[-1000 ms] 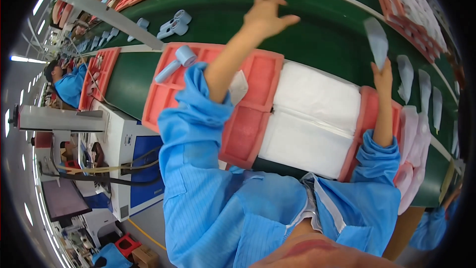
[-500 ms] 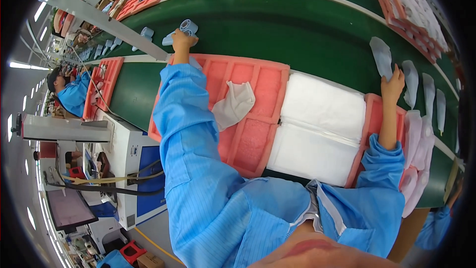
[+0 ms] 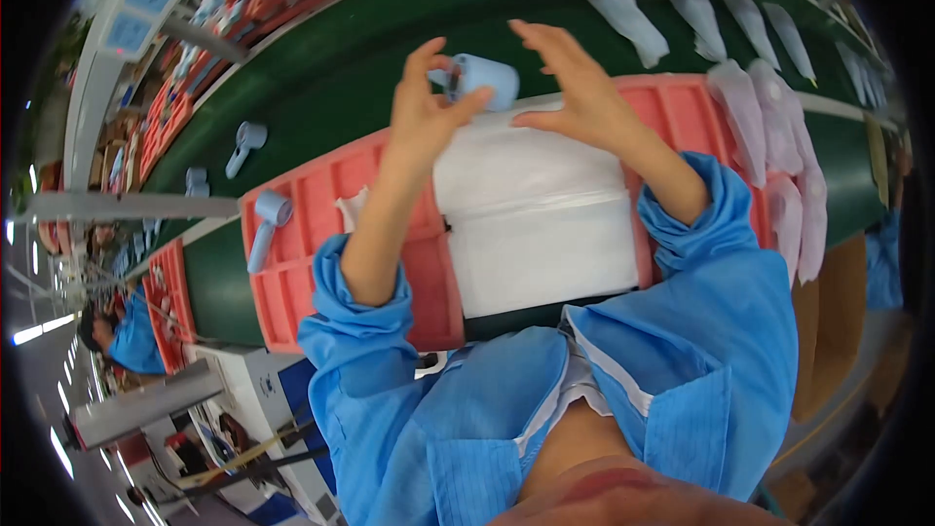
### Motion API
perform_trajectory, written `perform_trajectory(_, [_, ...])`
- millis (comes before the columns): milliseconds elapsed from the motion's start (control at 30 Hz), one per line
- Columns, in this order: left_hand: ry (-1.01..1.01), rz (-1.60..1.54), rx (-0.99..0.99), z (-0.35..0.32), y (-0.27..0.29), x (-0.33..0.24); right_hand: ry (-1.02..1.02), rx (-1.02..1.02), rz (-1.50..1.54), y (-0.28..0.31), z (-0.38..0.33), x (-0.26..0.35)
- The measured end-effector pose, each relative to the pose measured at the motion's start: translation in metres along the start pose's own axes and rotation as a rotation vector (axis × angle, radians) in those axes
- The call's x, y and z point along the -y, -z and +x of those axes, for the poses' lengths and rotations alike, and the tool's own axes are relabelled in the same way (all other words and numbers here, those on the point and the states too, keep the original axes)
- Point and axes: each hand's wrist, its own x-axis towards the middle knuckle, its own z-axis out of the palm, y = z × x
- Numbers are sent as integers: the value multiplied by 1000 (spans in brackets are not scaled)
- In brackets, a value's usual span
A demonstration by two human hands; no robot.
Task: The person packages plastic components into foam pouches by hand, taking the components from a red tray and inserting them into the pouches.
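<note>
Above the green belt, my left hand (image 3: 429, 107) is closed on a light-blue hair dryer (image 3: 490, 84), its round barrel turned toward the right. My right hand (image 3: 582, 93) is to the right of it, fingers and thumb spread, with nothing in it. Below both hands lies a stack of white, thin bags or sheets (image 3: 536, 244) in two piles. A second light-blue hair dryer (image 3: 274, 206) rests on the pink foam tray (image 3: 429, 278) at the left. Part of a whitish bag (image 3: 353, 206) shows in that tray beside my left forearm.
Several hair dryers in translucent bags (image 3: 621, 18) lie in a row on the green belt (image 3: 360, 78) at the far right. More pinkish bagged pieces (image 3: 779, 122) sit on the right foam tray (image 3: 672, 102). Unbagged hair dryers (image 3: 247, 146) lie along the belt's left; a co-worker (image 3: 131, 336) sits beyond.
My left hand has brought a hair dryer from the left to above the white stack. My right hand has let go of a bagged hair dryer and moved left. The view has shifted.
</note>
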Motion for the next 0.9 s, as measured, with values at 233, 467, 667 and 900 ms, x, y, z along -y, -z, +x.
perform_trajectory(233, [-196,-116,-189,-6,-97,1,-356,78,28,47,8,-30])
perform_trajectory(467, [-247,715,104,-19,-125,50,-427,-2,196,74,14,-28])
perform_trajectory(667, [-205,706,60,-22,-122,49,-418,-20,390,103,10,-37])
perform_trajectory(900, [-254,738,80,-22,-128,44,-382,-21,343,131,-1,-42])
